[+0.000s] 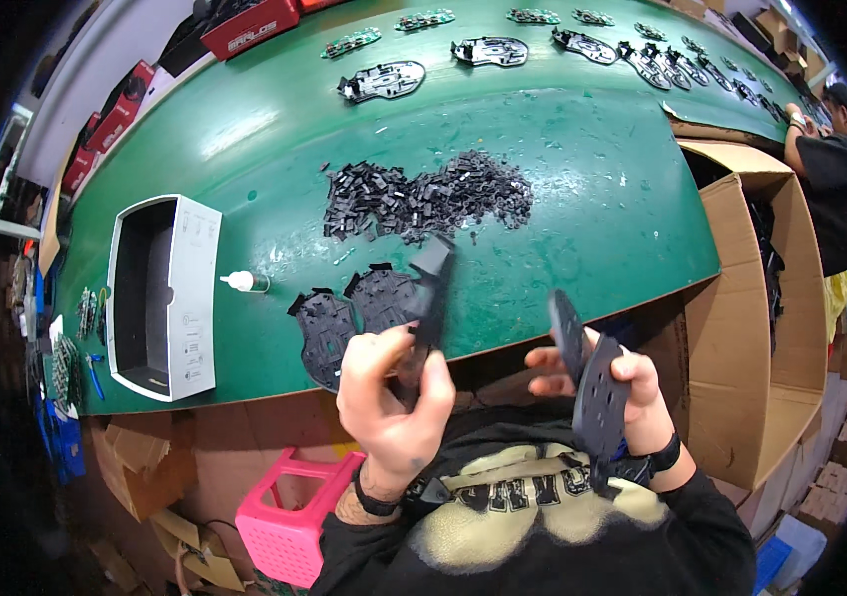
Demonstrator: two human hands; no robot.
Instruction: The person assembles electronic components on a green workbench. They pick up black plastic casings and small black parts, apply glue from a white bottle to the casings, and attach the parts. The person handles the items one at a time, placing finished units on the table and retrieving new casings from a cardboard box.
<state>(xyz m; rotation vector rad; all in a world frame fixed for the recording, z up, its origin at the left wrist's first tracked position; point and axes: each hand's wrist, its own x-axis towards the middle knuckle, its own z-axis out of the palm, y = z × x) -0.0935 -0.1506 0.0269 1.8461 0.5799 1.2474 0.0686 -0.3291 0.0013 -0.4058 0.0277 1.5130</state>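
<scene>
My left hand (394, 397) pinches a black plastic shell (433, 298), which is tilted upright and smeared by motion above the table's near edge. My right hand (647, 392) grips black, flat, rounded plastic shells with small holes; a front shell (602, 392) overlaps another shell (566, 328) behind it. Just beyond my left hand, two similar black shells lie on the green table, a left one (322, 336) and a right one (381, 296) partly covered by the held piece. Farther back spreads a heap of small black plastic pieces (423, 197).
A small white bottle (245, 282) lies beside an open white box (195, 298) on the left. Shell assemblies (384, 79) and green circuit boards (351, 42) line the far side. An open cardboard box (741, 328) stands right, near another person (836, 179). A pink stool (289, 507) is below.
</scene>
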